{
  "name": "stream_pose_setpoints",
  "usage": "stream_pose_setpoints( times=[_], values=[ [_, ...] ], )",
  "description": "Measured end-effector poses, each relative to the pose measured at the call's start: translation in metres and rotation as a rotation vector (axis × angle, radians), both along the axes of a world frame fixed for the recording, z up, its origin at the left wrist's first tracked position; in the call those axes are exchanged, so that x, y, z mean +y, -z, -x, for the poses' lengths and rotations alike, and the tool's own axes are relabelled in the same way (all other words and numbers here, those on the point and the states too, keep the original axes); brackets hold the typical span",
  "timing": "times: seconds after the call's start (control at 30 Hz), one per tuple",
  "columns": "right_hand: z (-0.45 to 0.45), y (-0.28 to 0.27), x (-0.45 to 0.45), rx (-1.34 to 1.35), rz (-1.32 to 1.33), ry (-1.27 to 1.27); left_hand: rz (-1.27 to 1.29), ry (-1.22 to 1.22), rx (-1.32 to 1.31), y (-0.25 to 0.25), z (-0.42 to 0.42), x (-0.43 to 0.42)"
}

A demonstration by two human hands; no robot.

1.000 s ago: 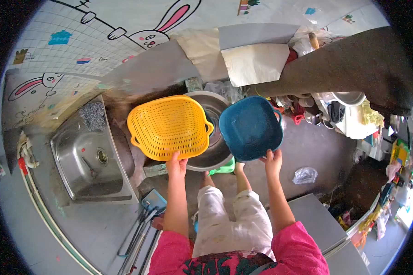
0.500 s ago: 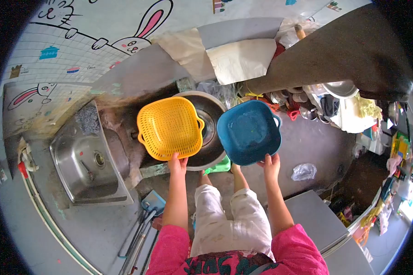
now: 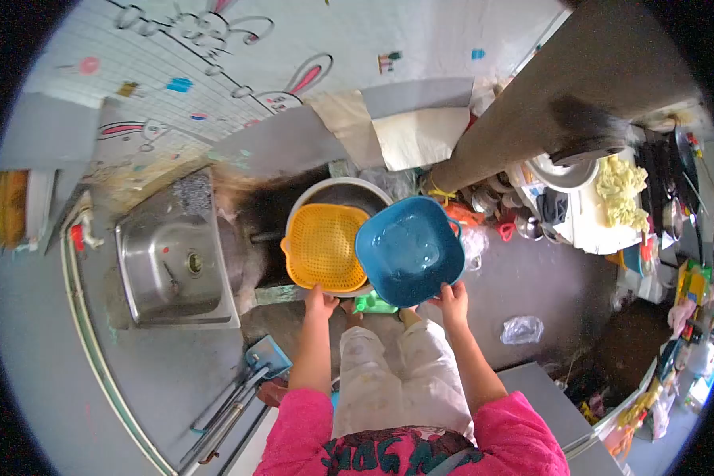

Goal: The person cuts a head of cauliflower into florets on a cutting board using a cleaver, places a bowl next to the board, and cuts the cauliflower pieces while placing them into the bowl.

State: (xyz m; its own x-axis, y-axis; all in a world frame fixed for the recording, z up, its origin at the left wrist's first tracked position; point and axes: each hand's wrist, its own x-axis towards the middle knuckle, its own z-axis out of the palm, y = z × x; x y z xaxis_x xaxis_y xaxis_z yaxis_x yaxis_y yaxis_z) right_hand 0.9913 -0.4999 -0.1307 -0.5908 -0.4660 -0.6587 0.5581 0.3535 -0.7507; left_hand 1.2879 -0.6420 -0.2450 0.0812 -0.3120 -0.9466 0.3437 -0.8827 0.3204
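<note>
- Head camera: worn on head, facing forward and down.
- Wide round view: wall [image 3: 428,47] at top, shirt [image 3: 520,436] at bottom.
- Near range: left hand [image 3: 320,303], right hand [image 3: 452,304].

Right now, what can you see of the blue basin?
The blue basin is a deep, rounded square, apparently plastic, with unpierced walls and a looped handle at its right side. Its open side faces the camera; glints inside suggest wetness. The right hand grips its near rim, fingers bent over the edge. Its left side overlaps the yellow strainer in view; contact is unclear.
</note>
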Motion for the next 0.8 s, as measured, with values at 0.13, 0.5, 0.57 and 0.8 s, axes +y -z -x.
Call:
stream_pose_setpoints(
  times=[0.13, 0.5, 0.57, 0.8],
  values=[
    [-0.002, -0.030, 0.003, -0.050, 0.055, -0.097, 0.128, 0.076, -0.089, -0.073, 0.042, 0.012],
    [-0.029, -0.093, 0.039, -0.087, 0.235, -0.149, 0.670, 0.532, 0.225, -0.245, 0.072, 0.065],
    [-0.045, -0.105, 0.054, -0.084, 0.220, -0.125, 0.720, 0.624, 0.173, -0.260, 0.065, 0.085],
    [-0.097, -0.122, 0.126, -0.040, 0.214, -0.029, 0.726, 0.755, 0.167, -0.272, 0.022, 0.146]
  ],
)
